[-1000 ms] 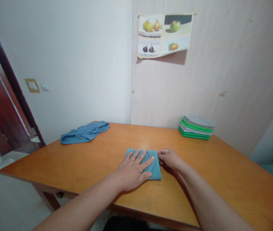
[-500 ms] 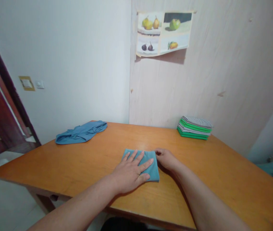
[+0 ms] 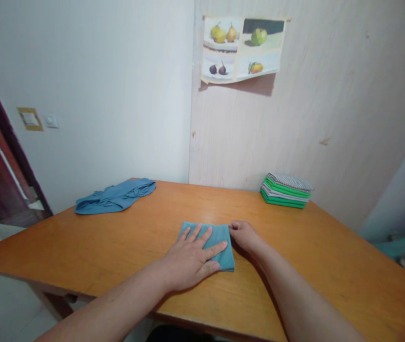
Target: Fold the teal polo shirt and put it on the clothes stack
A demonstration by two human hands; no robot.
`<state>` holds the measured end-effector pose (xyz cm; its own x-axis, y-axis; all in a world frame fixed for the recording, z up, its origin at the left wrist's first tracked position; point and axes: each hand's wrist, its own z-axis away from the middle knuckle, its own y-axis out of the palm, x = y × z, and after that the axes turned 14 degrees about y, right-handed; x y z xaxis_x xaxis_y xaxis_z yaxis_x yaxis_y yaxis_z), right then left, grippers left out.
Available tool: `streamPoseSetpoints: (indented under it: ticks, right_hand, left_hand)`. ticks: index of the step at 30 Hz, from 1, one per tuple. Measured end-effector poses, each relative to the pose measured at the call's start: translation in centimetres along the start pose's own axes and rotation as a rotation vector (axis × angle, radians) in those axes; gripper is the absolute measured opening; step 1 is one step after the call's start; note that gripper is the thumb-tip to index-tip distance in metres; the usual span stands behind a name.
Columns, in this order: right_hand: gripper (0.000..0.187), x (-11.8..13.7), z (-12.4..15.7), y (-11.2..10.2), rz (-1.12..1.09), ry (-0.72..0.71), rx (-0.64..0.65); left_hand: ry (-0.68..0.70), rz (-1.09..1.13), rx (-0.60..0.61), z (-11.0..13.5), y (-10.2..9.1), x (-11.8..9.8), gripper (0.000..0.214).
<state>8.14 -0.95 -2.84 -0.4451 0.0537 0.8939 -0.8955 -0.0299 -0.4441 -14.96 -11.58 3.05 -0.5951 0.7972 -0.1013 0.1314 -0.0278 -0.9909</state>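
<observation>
A blue-green folded cloth (image 3: pixel 225 254) lies flat on the wooden table in front of me, its corners squared. My left hand (image 3: pixel 193 259) rests palm down across its left part, fingers spread and open. At the cloth's far right corner, my right hand (image 3: pixel 243 234) is closed, with thumb and fingertips pinching the edge. Part of the cloth is hidden beneath my left palm.
Toward the back left of the table (image 3: pixel 117 256) lies a loose, crumpled blue garment (image 3: pixel 117 195). A stack of folded green and grey striped cloths (image 3: pixel 285 191) stands at the back right. Behind the table is a wall with a fruit poster (image 3: pixel 243 50).
The whole view has shifted slightly, with things now a little further left in it. Both hands keep almost the same place on the cloth.
</observation>
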Motion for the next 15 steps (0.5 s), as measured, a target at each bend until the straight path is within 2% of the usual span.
streamPoseSetpoints:
  ticks: [4, 6, 9, 10, 12, 15]
  right_hand:
    - [0.03, 0.5, 0.5, -0.7, -0.012, 0.012, -0.051]
    - [0.037, 1.3, 1.1, -1.2, -0.003, -0.017, -0.125]
    - [0.044, 3.0, 2.7, -1.1, 0.13, -0.2, -0.267]
    - [0.048, 3.6, 3.4, -0.9, 0.198, -0.275, -0.273]
    - [0.055, 4.4, 4.6, -0.1, 0.344, -0.362, -0.219]
    - [0.064, 4.7, 5.5, 1.0, 0.52, -0.281, -0.066]
  left_hand:
    - [0.0, 0.01, 0.002, 0.0, -0.1, -0.1, 0.056]
    - [0.001, 0.008, -0.008, 0.0, 0.0, -0.1, 0.056]
    - [0.015, 0.005, -0.03, 0.0, 0.1, 0.0, 0.056]
    - [0.019, 0.003, -0.035, 0.0, 0.2, 0.0, 0.056]
    - [0.021, -0.003, -0.039, 0.0, 0.2, 0.0, 0.057]
    - [0.011, -0.027, -0.05, 0.0, 0.4, -0.1, 0.059]
